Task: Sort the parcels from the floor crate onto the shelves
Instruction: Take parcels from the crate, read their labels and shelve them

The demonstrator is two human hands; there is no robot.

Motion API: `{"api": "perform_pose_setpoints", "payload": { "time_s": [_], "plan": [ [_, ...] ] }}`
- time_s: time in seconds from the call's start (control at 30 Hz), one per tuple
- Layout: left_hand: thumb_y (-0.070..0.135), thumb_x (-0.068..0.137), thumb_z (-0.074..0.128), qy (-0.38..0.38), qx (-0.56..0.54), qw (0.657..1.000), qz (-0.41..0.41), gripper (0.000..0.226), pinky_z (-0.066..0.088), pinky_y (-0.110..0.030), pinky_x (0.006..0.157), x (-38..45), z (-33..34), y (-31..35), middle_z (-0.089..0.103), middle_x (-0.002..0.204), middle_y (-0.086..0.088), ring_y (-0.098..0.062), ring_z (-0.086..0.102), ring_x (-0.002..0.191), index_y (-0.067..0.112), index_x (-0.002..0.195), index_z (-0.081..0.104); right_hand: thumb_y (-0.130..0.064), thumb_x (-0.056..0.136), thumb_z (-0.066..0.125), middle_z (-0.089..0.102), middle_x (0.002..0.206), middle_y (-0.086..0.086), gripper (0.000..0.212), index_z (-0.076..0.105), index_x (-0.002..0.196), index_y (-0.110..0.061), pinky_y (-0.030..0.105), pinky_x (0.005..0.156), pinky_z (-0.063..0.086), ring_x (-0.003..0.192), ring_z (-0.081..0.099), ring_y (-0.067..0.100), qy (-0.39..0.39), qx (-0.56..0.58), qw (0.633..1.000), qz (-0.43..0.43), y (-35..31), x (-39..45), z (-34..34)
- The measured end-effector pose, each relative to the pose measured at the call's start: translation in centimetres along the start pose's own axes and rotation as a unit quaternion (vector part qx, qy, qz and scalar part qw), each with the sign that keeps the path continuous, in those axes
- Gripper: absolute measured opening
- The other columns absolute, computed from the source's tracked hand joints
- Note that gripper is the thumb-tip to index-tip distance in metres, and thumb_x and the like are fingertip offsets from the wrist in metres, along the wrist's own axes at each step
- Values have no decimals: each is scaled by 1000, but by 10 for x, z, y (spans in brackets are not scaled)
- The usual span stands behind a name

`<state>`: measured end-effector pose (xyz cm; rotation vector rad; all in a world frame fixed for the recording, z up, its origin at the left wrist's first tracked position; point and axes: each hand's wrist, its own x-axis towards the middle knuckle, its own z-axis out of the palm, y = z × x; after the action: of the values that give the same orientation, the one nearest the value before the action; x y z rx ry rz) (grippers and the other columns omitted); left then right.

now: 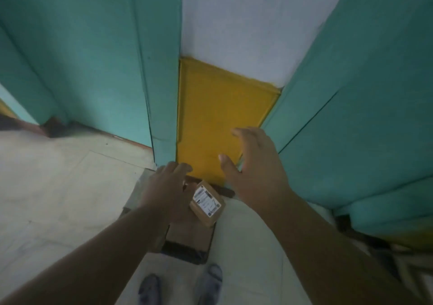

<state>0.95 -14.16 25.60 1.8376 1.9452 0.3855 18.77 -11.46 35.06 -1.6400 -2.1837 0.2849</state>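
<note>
A flat yellow padded parcel (220,117) lies on a white surface (234,28) between teal panels (93,58). My right hand (255,171) hovers over its near right part, fingers spread and straight, holding nothing. My left hand (164,187) reaches to the parcel's near left corner with bent fingers. Its fingertips are hidden, so I cannot tell whether it grips. Below my hands, a small brown cardboard box with a white label (207,202) sits tilted in the dark floor crate (187,248), along with other brown cardboard.
Pale tiled floor (58,187) spreads to the left. Teal panels (363,93) rise on both sides of the white surface. My feet in sandals (210,279) stand just behind the crate. Blurred clutter (403,257) lies at the lower right.
</note>
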Motion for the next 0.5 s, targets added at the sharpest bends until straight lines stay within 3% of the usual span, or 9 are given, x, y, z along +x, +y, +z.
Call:
{"api": "perform_pose_setpoints", "payload": {
  "time_s": [0.17, 0.4, 0.5],
  "plan": [
    [36, 95, 53, -129, -28, 990, -54, 34, 49, -40, 90, 16, 93, -45, 58, 126, -1, -24, 55, 113, 23, 127, 54, -35, 92, 65, 57, 125, 9, 50, 53, 134, -11, 28, 89, 38, 116, 53, 24, -97, 14, 993, 71, 63, -15, 108],
    [31, 93, 56, -223, -92, 953, -181, 28, 47, -35, 75, 35, 242, -116, 59, 108, -3, -24, 58, 95, 19, 118, 54, -36, 93, 64, 56, 126, 4, 46, 52, 133, -19, 19, 74, 39, 110, 54, 15, -232, 11, 963, 134, 150, -25, 274],
    [30, 95, 55, -247, -138, 932, -226, 30, 50, -38, 82, 52, 303, -127, 57, 115, -2, -26, 58, 103, 16, 122, 52, -34, 92, 67, 54, 129, 4, 51, 48, 137, -18, 18, 74, 47, 112, 57, 17, -260, -7, 956, 139, 189, -19, 334]
  ]
}}
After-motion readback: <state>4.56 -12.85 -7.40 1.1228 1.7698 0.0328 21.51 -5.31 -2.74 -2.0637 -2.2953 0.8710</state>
